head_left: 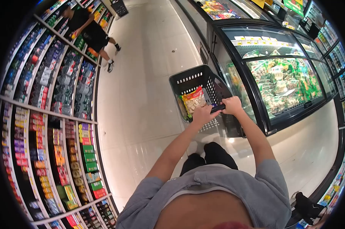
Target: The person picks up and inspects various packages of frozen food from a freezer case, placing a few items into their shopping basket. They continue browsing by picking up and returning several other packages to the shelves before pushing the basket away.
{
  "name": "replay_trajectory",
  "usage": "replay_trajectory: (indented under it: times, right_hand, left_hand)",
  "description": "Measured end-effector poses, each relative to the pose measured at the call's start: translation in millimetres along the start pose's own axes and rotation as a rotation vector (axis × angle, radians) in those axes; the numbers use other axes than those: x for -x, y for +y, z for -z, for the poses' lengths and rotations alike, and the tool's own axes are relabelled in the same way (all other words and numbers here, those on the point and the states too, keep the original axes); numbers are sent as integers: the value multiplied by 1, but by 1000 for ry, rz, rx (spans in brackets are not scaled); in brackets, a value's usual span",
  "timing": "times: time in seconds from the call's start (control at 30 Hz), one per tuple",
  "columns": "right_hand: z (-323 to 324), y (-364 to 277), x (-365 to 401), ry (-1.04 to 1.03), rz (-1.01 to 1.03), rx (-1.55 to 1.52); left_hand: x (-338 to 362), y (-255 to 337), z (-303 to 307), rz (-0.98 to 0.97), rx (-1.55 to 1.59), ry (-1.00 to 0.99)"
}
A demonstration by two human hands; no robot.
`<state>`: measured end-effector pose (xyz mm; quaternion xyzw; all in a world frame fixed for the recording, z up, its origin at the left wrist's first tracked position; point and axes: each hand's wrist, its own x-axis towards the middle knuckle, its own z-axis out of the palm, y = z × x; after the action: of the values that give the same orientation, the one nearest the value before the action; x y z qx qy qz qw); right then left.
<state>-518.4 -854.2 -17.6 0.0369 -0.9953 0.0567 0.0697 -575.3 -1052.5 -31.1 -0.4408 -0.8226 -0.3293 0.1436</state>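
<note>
A black perforated shopping basket (pixel 191 72) hangs in front of me in the aisle. Both my hands are on its dark handle (pixel 218 108): my left hand (pixel 203 114) has its fingers wrapped round the near-left part, and my right hand (pixel 231 105) grips the right end. Inside the basket lies a red and yellow bag with pale contents (pixel 194 99), its lower edge partly behind my left hand. Other items under and beside the bag are mostly hidden.
A glass-topped freezer (pixel 252 91) full of bagged frozen food (pixel 281 82) runs along my right. Shelves of bottles (pixel 67 72) and boxes (pixel 89 157) line the left. A person in black (pixel 89 28) stands by the left shelves, further up the tiled floor (pixel 145 72).
</note>
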Motion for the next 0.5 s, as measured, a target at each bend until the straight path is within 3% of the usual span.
replay_trajectory:
  times: [0.5]
  right_hand:
    - [-37,45,-219,47,-6,-69]
  left_hand:
    - [-154,-163,-1,19,-19,78]
